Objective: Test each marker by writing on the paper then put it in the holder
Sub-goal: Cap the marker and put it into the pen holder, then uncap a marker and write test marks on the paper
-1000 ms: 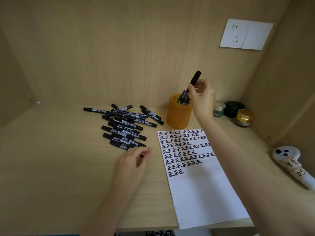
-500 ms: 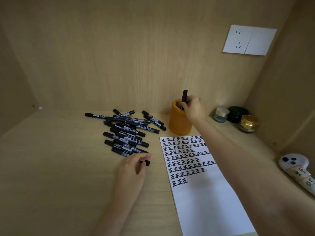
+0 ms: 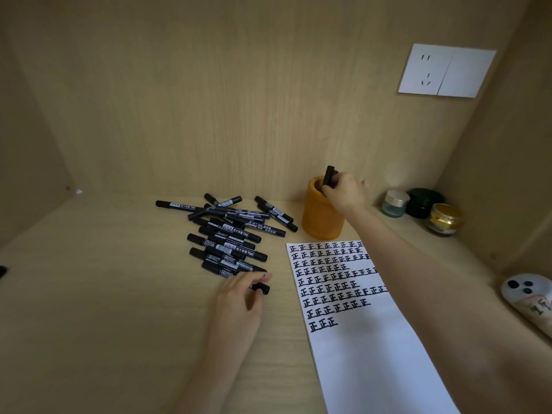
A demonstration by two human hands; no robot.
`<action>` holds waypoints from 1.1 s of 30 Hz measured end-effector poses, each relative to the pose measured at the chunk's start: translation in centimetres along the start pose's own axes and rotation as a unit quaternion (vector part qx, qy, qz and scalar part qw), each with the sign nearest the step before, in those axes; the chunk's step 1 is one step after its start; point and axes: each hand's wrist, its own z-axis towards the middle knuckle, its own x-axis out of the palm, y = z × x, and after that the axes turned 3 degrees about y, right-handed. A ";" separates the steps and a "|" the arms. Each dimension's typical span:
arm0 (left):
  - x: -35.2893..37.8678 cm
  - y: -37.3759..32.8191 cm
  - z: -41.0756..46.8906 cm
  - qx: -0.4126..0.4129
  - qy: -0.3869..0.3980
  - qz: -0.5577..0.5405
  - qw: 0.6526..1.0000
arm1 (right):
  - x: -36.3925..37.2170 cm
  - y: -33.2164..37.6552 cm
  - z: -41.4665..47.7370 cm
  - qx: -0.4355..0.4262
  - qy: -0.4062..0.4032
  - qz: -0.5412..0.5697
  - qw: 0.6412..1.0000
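One marker (image 3: 329, 176) is gripped at the holder (image 3: 319, 219) by the right hand (image 3: 346, 194), a second marker (image 3: 261, 287) by the left hand (image 3: 239, 297); a pile (image 3: 230, 234) awaits testing.

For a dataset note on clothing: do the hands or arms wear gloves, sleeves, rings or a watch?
None show. The left hand and right hand are bare, no gloves or rings; the left forearm and right forearm are bare to the frame edge, no sleeve or watch.

I get dim, warm, even light with soft shadows; the edges bow outward, and the near right corner blurs.
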 end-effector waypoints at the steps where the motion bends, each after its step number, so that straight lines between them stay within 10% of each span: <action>1: 0.0 0.0 0.0 0.002 -0.002 0.005 1.000 | 0.1 0.0 0.1 0.003 0.010 -0.003 1.000; 6: -0.1 0.4 0.1 0.014 -0.002 0.042 0.999 | 0.8 -0.1 0.7 0.017 0.024 -0.020 0.999; 13: 0.4 1.3 0.8 0.027 -0.002 0.056 0.998 | 0.4 0.1 -4.1 -0.098 -0.165 0.027 0.981; 21: 0.2 1.5 0.6 -0.027 -0.026 -0.055 0.998 | 3.9 0.9 -15.7 -0.184 0.102 0.115 0.971; 33: -0.2 1.5 0.5 -0.004 -0.072 -0.031 0.997 | 4.5 1.6 -17.4 -0.175 0.137 0.105 0.969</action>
